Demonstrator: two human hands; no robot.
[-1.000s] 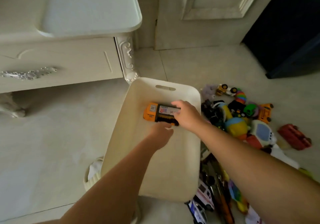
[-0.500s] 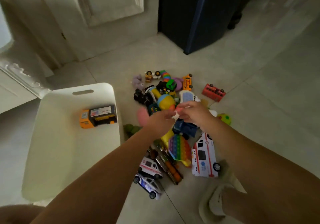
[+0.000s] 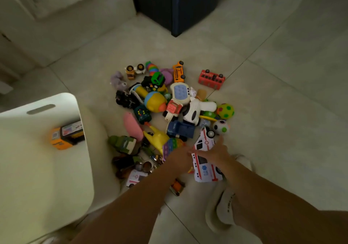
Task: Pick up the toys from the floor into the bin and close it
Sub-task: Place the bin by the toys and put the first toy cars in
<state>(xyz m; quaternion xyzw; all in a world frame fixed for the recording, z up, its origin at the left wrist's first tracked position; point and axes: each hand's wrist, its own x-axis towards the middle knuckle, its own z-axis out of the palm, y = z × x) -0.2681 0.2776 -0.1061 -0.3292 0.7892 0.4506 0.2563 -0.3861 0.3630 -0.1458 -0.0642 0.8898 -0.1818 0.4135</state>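
1. Nearest, my foot in a white sock (image 3: 225, 211) stands on the tiled floor (image 3: 282, 112), beside my right forearm.
2. My right hand (image 3: 212, 152) lies across the white ambulance (image 3: 206, 170). The fingers are stretched flat over its body with the thumb out, and nothing is clasped.
3. My left hand (image 3: 178, 158) meets the ambulance's left side. Blur hides the fingers, so I cannot tell whether they have closed on anything.
4. Just beyond both hands, the toy pile (image 3: 156, 100) lies on the floor. It includes a rainbow pop pad (image 3: 172, 145) and a blue truck (image 3: 180, 129).
5. Left of the pile stands the white bin (image 3: 56, 100), uncovered, with an orange truck (image 3: 64, 136) inside.
6. Farther out, a red bus (image 3: 211, 79) lies slightly apart from the pile on its right.
7. Farthest, a dark cabinet (image 3: 175, 2) stands on the floor.
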